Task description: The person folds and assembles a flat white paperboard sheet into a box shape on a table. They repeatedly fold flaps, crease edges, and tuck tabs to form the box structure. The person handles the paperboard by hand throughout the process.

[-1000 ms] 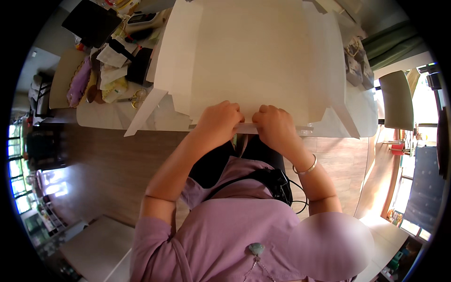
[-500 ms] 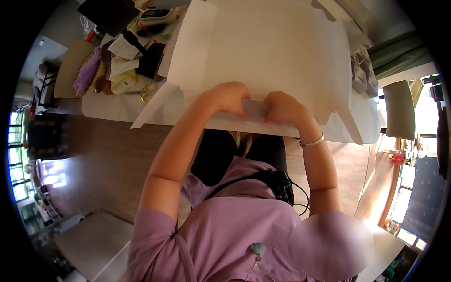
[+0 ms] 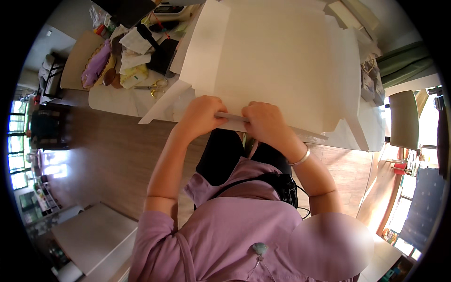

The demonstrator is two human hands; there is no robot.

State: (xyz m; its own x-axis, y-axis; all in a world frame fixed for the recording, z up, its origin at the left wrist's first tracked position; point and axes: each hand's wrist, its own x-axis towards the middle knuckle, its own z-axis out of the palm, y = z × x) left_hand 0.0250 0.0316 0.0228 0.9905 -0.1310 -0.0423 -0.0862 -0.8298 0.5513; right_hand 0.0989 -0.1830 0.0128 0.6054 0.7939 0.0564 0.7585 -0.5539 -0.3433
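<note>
A large flat cardboard box blank (image 3: 277, 61), pale cream with creased panels and slanting flaps, covers most of the table in front of me. Its near edge has a narrow front flap (image 3: 233, 117) bent up along the side closest to my body. My left hand (image 3: 204, 114) is closed on this flap, fingers curled over it. A short way to the right, my right hand (image 3: 267, 123) grips the same flap, a bangle on its wrist. My palms hide parts of the fold. One corner flap (image 3: 162, 101) sticks out at the left, another (image 3: 353, 134) at the right.
Left of the cardboard, yellow-handled scissors (image 3: 159, 86) lie on the white table (image 3: 112, 104). Beyond them are papers (image 3: 136, 42), a black object (image 3: 163, 56) and a basket holding purple cloth (image 3: 97, 63). Grey boxes (image 3: 371, 84) stand at the right edge, near a chair (image 3: 403, 118).
Both hands have shifted left along the front flap, the right one more so. The flap, which showed its face between my hands, now appears as a thin edge. The view has tilted slightly.
</note>
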